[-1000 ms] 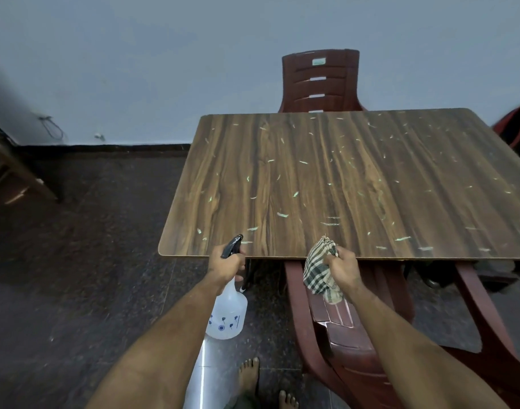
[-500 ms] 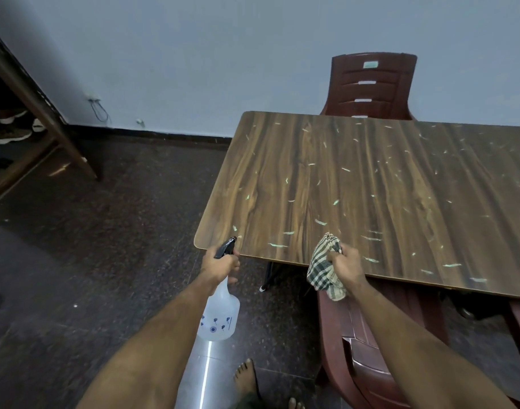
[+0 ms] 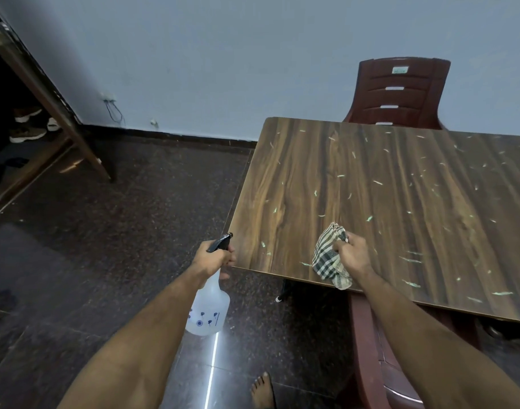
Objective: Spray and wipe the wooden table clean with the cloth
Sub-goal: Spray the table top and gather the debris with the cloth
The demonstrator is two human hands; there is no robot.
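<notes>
1. At the far left, shoes (image 3: 27,132) sit in a dark space behind a slanted wooden frame (image 3: 61,113), well apart from the bench.
2. The left hand (image 3: 213,259) holds a spray bottle (image 3: 208,309) by its neck, fingers wrapped tight around it below the black nozzle; the clear body (printed with small blue marks) hangs over the dark floor (image 3: 120,231), just beside the bench's near left corner.
3. The wooden bench (image 3: 400,208) is scattered with pale green flecks (image 3: 411,259) across most of its top.
4. The right hand (image 3: 351,255) is closed around a bunched checked cloth (image 3: 328,256), which rests over the bench's near edge, one end hanging past it.
5. A dark red chair (image 3: 400,93) stands at the far side by the wall; another (image 3: 380,364) sits below the near edge.
</notes>
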